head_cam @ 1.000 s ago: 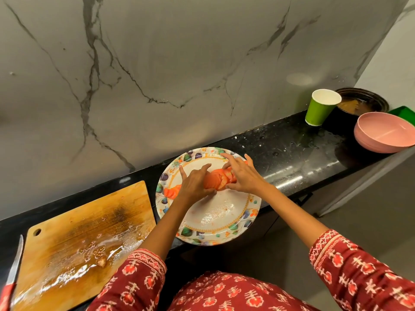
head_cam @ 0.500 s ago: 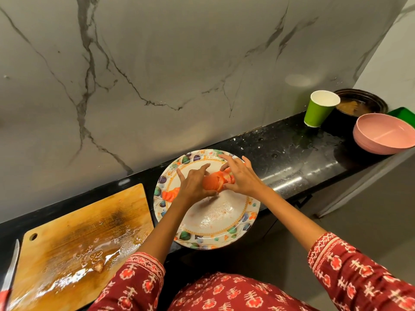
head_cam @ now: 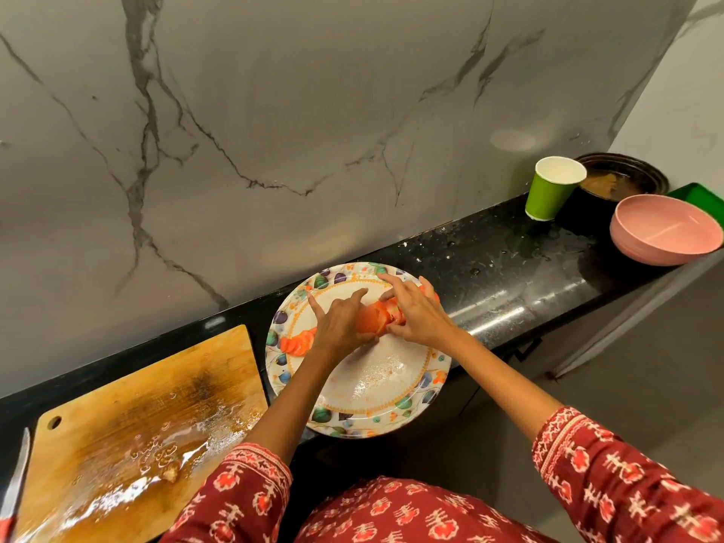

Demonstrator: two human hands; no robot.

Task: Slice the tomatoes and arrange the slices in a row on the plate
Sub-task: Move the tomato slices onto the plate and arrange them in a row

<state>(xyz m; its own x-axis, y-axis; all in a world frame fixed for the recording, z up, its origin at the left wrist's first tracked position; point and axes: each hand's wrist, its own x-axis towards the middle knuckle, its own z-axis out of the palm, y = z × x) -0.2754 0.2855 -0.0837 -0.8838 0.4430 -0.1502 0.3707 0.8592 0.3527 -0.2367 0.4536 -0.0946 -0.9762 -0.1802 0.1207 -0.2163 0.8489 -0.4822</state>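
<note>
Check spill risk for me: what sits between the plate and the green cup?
Head view: only bare, wet black counter lies between the plate and the green cup.

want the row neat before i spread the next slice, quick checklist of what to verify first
1. Both hands on the slices: left hand and right hand hold the tomato slices between them: ok.
2. Plate fully on the counter: its near rim overhangs the edge: not ok.
3. Row started: laid slices sit by the plate's left rim: ok.
4. Knife out of the way, left of the cutting board: ok.
5. Slices left in the stack: hidden by fingers: cannot tell.
</note>
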